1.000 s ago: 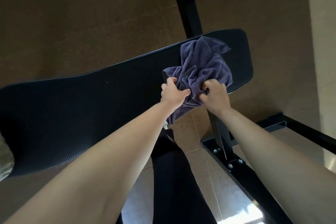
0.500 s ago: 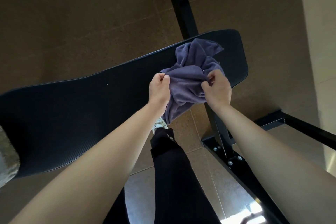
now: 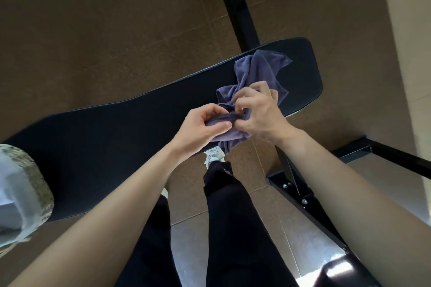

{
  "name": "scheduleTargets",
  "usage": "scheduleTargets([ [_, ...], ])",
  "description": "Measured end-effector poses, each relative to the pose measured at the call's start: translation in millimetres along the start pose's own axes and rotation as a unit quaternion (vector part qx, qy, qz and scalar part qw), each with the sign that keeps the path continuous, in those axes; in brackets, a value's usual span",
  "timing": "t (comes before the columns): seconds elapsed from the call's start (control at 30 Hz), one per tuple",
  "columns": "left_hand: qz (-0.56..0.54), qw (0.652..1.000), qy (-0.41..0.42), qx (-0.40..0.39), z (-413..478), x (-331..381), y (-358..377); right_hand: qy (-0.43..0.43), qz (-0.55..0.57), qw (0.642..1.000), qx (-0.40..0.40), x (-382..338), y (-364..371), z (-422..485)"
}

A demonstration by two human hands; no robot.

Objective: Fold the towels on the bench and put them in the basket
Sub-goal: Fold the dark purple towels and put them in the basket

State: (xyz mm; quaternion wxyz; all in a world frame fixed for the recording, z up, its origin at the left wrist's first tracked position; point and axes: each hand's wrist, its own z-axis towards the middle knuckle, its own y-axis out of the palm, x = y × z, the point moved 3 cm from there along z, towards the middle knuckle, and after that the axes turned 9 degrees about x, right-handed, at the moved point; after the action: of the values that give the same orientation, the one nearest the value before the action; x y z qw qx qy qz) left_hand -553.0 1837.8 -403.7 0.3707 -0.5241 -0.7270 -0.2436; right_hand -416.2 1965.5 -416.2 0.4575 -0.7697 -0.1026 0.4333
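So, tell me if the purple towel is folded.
Not folded: towel lies crumpled on the bench; left hand and right hand pinch its edge.

bare bench pad (image 3: pixel 105 147) lies open leftward up to the basket (image 3: pixel 35 182); towel (image 3: pixel 256 72) crowds its right end.

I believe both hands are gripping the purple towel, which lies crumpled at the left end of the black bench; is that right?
Not quite: the head view shows the purple towel crumpled at the right end of the black bench, not the left. The left hand and the right hand do both grip it.
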Motion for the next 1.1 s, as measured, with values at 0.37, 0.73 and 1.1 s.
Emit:
scheduleTargets([
  [0.37, 0.15, 0.971, 0.07, 0.174, -41.2, 6.0, -149.5, 0.005, 0.101, 0.995, 0.004, -70.0, -26.3, 46.0],
  [0.73, 0.151, 0.882, 0.112, 0.431, -99.2, 18.4, -269.3, 0.008, -0.027, 0.999, -0.036, -127.3, 3.0, 90.2],
  [1.1, 0.293, 0.793, 0.158, 0.51, -155.6, -0.7, -314.4, -0.116, -0.103, 0.968, 0.198, -188.6, -9.6, 79.8],
])
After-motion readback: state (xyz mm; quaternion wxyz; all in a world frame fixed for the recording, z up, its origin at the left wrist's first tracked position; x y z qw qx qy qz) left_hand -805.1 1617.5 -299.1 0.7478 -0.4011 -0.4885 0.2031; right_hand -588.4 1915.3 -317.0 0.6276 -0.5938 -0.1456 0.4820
